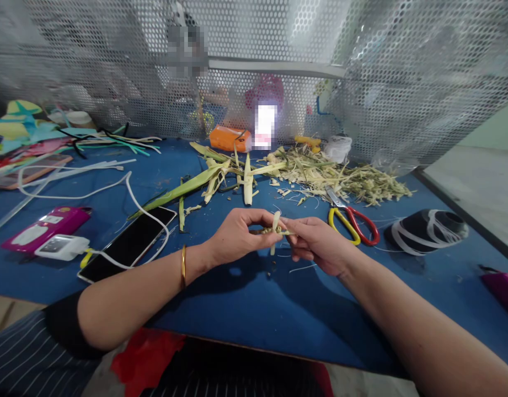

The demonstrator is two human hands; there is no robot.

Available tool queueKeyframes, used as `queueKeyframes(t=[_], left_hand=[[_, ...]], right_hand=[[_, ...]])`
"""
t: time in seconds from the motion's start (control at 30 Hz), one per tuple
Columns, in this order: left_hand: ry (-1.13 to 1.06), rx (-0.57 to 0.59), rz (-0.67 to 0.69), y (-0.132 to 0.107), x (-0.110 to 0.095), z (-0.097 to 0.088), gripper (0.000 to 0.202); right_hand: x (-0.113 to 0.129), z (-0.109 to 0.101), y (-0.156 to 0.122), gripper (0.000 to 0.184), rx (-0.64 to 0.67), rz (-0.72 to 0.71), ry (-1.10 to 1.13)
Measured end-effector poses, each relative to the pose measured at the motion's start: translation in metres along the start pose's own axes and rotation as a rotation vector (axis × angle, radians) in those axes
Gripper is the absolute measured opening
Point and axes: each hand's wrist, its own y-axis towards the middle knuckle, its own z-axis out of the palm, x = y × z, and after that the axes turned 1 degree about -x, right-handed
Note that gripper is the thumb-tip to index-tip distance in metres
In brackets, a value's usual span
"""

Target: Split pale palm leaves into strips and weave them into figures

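Note:
Between my fingertips, above the blue table (254, 331), is a small pale green piece of plaited leaf strip (275, 221). My left hand (241, 234) pinches it from the left, thumb below and fingers above; a gold bangle circles that wrist. From the right, my right hand (315, 240) grips the same piece between thumb and forefinger, its other fingers curled under. Part of the piece is hidden by the fingers. Just beyond my right hand lie scissors (353, 225) with one yellow and one red handle. Long green and pale leaf strips (183, 187) lie past my left hand.
Behind lies a heap of leaf scraps (328, 173), with an orange packet (230, 139) near a perforated metal screen (274, 33). A black phone (129, 242), white cable and magenta device (49, 227) are left. A dark spool with white strip (427, 231) sits right.

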Motion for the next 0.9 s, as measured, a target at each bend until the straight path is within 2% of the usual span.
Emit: queueKeyframes(t=[0.13,0.3,0.53,0.73,0.9], left_hand=[[-0.09,0.076,-0.013,0.0009,-0.0006,-0.002,0.019],[-0.326,0.163,-0.112,0.0022,0.002,-0.0011,0.015],[-0.5,0.128,-0.217,0.0022,0.0065,0.003,0.014],[-0.53,0.057,-0.293,0.0019,0.0031,0.0073,0.016],[-0.538,0.097,-0.295,0.001,0.006,0.0071,0.01]], right_hand=[[0.0,0.0021,0.0004,0.046,-0.034,0.004,0.004],[0.0009,0.0036,0.0001,0.046,-0.065,-0.007,-0.031],[-0.0011,0.0053,0.004,0.035,-0.151,-0.079,-0.103],[-0.0043,0.0058,0.0071,0.036,-0.196,-0.073,-0.143],[-0.0054,0.0048,0.0068,0.035,-0.139,-0.055,-0.143]])
